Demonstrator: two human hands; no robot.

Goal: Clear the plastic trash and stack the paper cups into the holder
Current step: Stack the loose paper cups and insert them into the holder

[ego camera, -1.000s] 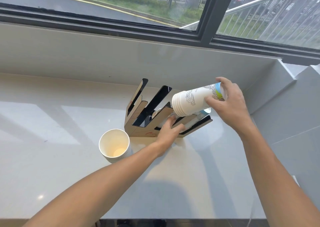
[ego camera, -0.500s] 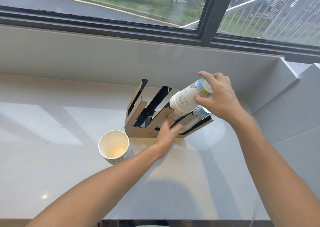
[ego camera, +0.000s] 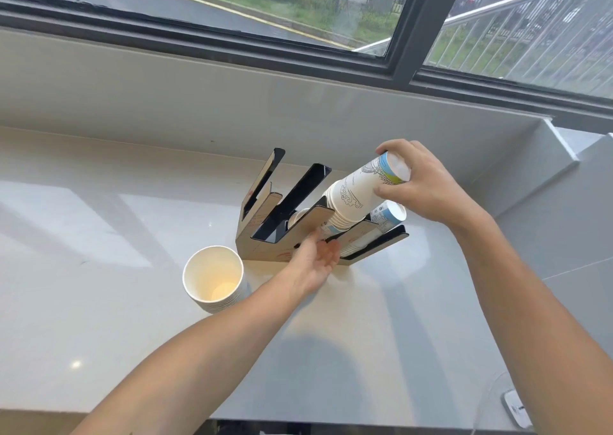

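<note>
Since a second before, the cup stack [ego camera: 361, 192] had tilted mouth-down into the holder [ego camera: 265, 235] slot, long axis along it. The right hand [ego camera: 421, 182] gripped its base; the left hand [ego camera: 315, 259], fingers loose, steadied the holder.

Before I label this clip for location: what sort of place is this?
Probably an office pantry or drinks counter: a slotted cup holder and paper cups on a pale countertop beneath a street-facing window.

On the pale stone counter [ego camera: 99, 318], the slotted black-and-tan cup holder [ego camera: 265, 242] stands behind-right of 1 upright nested white paper-cup stack [ego camera: 212, 277].
</note>
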